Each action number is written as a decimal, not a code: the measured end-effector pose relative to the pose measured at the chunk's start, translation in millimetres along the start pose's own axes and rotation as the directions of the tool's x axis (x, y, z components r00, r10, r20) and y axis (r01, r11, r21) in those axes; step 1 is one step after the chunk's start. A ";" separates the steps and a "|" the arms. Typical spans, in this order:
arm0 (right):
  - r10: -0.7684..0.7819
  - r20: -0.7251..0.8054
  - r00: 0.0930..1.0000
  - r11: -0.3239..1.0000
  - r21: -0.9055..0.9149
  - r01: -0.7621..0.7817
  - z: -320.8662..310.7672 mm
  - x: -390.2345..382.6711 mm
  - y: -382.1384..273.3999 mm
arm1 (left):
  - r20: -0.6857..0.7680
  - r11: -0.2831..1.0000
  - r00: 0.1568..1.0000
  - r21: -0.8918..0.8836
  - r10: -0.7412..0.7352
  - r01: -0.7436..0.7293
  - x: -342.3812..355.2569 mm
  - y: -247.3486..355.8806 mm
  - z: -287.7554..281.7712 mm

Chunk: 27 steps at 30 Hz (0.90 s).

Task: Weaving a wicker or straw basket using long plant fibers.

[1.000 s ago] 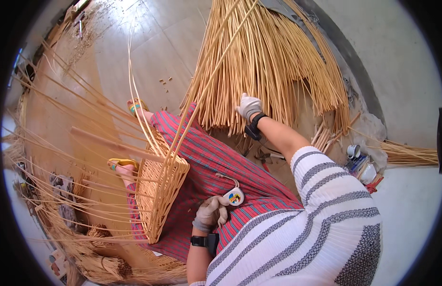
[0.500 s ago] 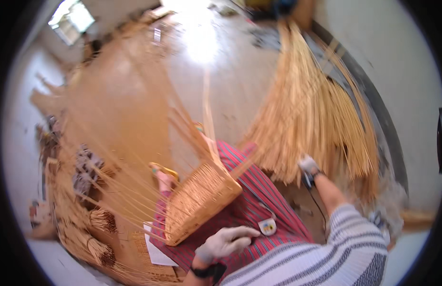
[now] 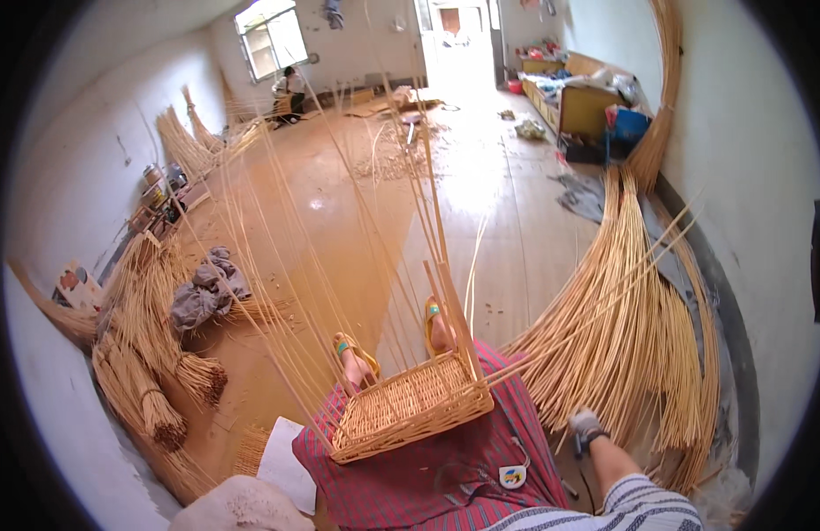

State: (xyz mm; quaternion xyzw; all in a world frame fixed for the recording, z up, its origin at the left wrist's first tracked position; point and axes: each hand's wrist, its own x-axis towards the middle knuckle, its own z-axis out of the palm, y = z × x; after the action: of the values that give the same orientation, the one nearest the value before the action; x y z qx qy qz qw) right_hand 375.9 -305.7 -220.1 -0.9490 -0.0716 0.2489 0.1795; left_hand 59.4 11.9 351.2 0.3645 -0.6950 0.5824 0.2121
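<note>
A woven wicker basket [image 3: 411, 398] with long upright stakes rests on the striped red skirt [image 3: 379, 482] over my lap. A white tape measure [image 3: 512, 477] lies on the skirt below the basket. My gloved right hand [image 3: 583, 425] is at the lower ends of a large spread of long pale rods [image 3: 609, 336] on the right; its fingers are too small and turned away to read. My gloved left hand [image 3: 235, 511] is large and close in the lower left corner, apart from the basket, with its fingers not readable. My sandalled feet show beyond the basket.
Rod bundles [image 3: 162, 416] and a grey cloth [image 3: 206, 292] lie along the left wall. A person [image 3: 288, 93] crouches below the window at the back. A cluttered wooden bench [image 3: 573, 106] and blue tub [image 3: 629, 128] stand near the bright doorway [image 3: 454, 44]. Scraps litter the floor [image 3: 321, 230].
The view has swung up to show the whole room. My left hand has left the tape measure for the lower left, close to the camera. My right hand stays by the rods.
</note>
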 end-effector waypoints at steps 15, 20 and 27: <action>0.077 0.009 0.997 0.997 0.024 -0.078 -10.9 -34.3 -7.1 | -0.034 0.943 0.993 -0.317 -0.116 0.099 -14.8 -9.3 32.6; 0.068 0.005 0.998 0.998 0.013 -0.068 -11.5 -35.9 -10.4 | -0.012 0.900 0.977 -0.392 -0.214 0.193 -19.8 -12.1 29.3; 0.065 -0.004 0.998 0.998 0.019 -0.065 -6.8 -33.6 -7.6 | 0.143 0.605 0.824 -0.612 -0.549 0.510 -32.2 -15.6 6.4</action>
State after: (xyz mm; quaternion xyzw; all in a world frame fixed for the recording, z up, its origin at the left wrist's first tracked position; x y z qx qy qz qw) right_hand 349.8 -308.3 -196.7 -0.9497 -0.0379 0.2533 0.1803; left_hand 92.7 13.3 336.8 0.4442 -0.7016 0.2389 0.5034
